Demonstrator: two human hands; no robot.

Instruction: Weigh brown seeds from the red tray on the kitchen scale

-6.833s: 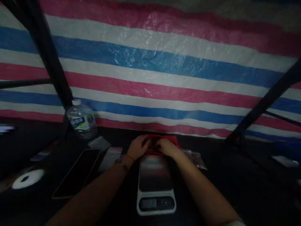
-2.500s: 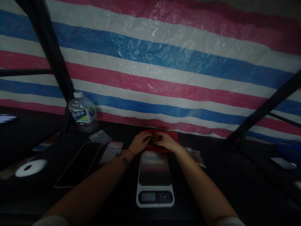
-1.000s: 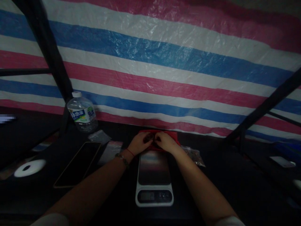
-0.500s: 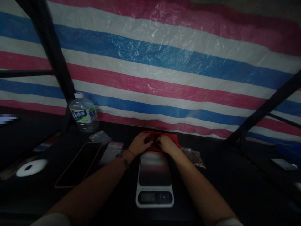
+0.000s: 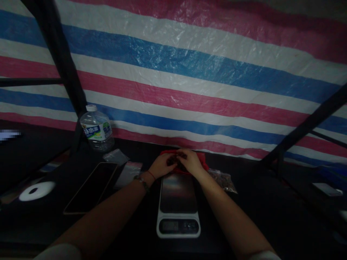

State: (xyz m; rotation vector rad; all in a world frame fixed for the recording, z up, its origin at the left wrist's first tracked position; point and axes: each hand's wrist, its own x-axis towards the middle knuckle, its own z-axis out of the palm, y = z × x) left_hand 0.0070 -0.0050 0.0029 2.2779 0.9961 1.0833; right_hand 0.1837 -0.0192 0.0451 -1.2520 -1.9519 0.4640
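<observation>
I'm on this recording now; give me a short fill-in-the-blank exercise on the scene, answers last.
1. The left hand and right hand are at an item coloured ____, just beyond the scale.
2. The beaded bracelet is on the ____ wrist.
3. The colour of the bottle cap is ____.
4. The sheet has stripes of pinkish red, white and ____.

Missing words: red; left; white; blue.

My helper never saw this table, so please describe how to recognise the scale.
Below the striped sheet, the left hand and right hand are over a red item. Between the forearms lies the scale. Its white rim and near-end display distinguish it from the phone at left.
</observation>
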